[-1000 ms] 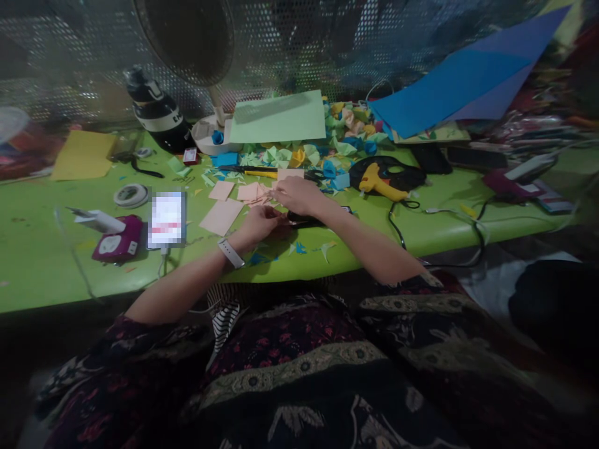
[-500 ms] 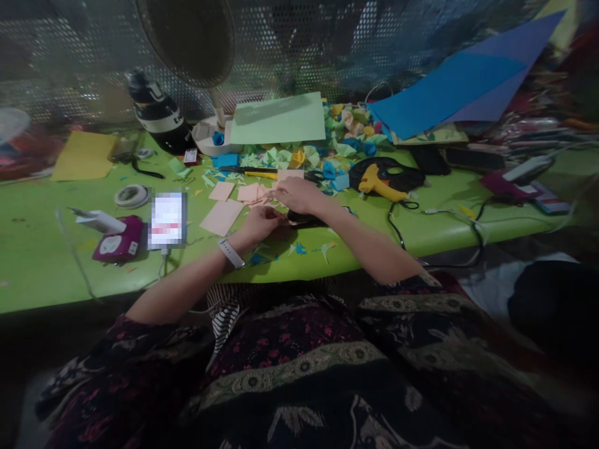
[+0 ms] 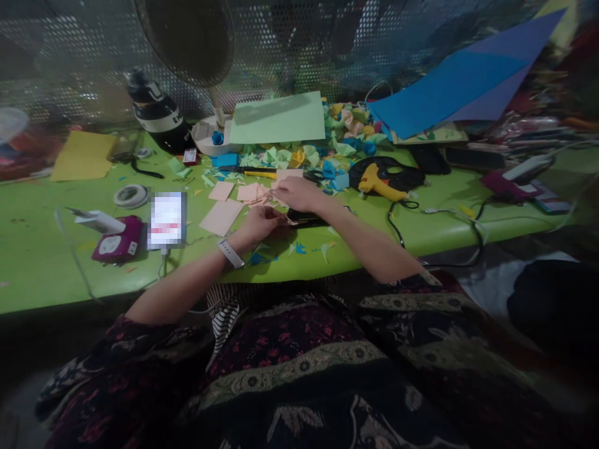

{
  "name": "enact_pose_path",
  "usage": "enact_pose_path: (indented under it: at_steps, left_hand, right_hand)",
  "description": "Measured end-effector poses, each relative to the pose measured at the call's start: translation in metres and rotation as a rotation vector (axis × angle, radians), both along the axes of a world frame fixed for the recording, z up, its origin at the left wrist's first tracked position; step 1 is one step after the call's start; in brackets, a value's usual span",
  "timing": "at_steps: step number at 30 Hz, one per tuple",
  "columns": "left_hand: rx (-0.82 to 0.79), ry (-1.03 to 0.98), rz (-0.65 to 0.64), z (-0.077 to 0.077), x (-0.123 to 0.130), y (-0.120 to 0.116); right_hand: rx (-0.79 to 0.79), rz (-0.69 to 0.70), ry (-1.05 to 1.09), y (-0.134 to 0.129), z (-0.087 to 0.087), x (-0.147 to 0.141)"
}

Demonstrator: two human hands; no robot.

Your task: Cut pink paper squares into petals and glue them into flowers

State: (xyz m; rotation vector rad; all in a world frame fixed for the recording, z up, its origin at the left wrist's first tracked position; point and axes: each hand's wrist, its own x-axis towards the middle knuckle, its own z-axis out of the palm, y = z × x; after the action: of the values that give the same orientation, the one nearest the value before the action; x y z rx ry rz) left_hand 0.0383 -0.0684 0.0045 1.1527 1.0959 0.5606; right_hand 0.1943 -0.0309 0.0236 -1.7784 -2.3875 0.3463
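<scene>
My left hand (image 3: 260, 226), with a light band at the wrist, is closed with its fingertips pinched at the left end of a dark flat object (image 3: 309, 218). What sits in the pinch is too small to name. My right hand (image 3: 297, 192) rests just above, its fingers bent down over peach paper pieces (image 3: 253, 193); its fingertips are partly hidden. A larger peach sheet (image 3: 221, 217) and a small peach square (image 3: 221, 191) lie to the left. Another peach piece (image 3: 289, 174) lies behind my right hand.
Behind are scissors (image 3: 257, 172), a green sheet (image 3: 278, 120) and crumpled paper bits. A yellow glue gun (image 3: 380, 184) lies right. Leftward are a lit phone (image 3: 166, 219), a tape roll (image 3: 131, 196) and a purple power block (image 3: 118, 239). A dark bottle (image 3: 159, 118) stands behind.
Both hands stay in nearly the same place. The fingers of my left hand have shifted very slightly.
</scene>
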Motion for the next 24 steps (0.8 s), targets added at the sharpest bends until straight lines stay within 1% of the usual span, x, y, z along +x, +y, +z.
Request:
enact_pose_path:
  at_steps: [8,16,24]
  left_hand:
    - [0.019,-0.012,-0.024,-0.0092,-0.0025,0.0043]
    - [-0.003,-0.002,-0.021,-0.0013,-0.0019,0.0023]
    - [0.016,0.007,-0.024,-0.0037,-0.0026,0.0025]
  right_hand:
    - [0.007,0.0,-0.041,-0.0022,0.0026,-0.0021]
    - [0.014,-0.005,-0.046,-0.0011,-0.0007,-0.0025]
    - [0.013,-0.012,-0.039,-0.0024,0.0002,-0.0032]
